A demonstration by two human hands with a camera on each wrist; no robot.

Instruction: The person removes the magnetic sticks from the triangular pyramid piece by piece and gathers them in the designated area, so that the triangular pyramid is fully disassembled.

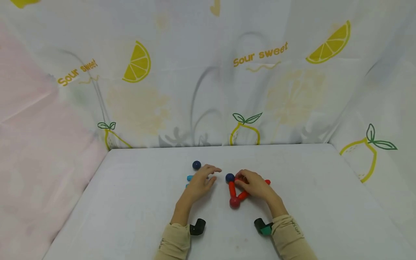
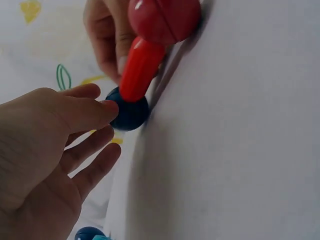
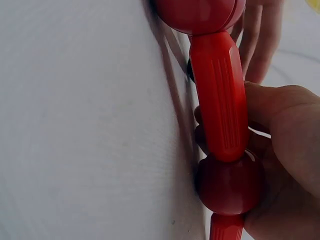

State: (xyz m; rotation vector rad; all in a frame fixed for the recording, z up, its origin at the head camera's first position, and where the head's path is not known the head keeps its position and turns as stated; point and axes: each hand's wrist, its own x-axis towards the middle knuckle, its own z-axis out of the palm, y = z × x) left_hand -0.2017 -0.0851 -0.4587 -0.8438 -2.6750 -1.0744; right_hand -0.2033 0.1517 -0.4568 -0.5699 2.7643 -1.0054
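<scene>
Beige fabric sleeves lead to an empty, loosely spread left hand and a right hand gripping a glossy red plastic rod-and-ball frame on the white table, its dark-blue ball liable to detach if that grip twists.

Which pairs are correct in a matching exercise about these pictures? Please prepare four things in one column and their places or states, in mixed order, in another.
Column one
1. Left hand
2. Right hand
3. Light blue pieces
4. Red ball joining two rods

Column two
A. Partly hidden by a hand
B. Gripping part of the red-rod frame
C. At the frame corner nearest the person
D. Fingers outstretched, gripping nothing

Right pairs: 1-D, 2-B, 3-A, 4-C
</scene>
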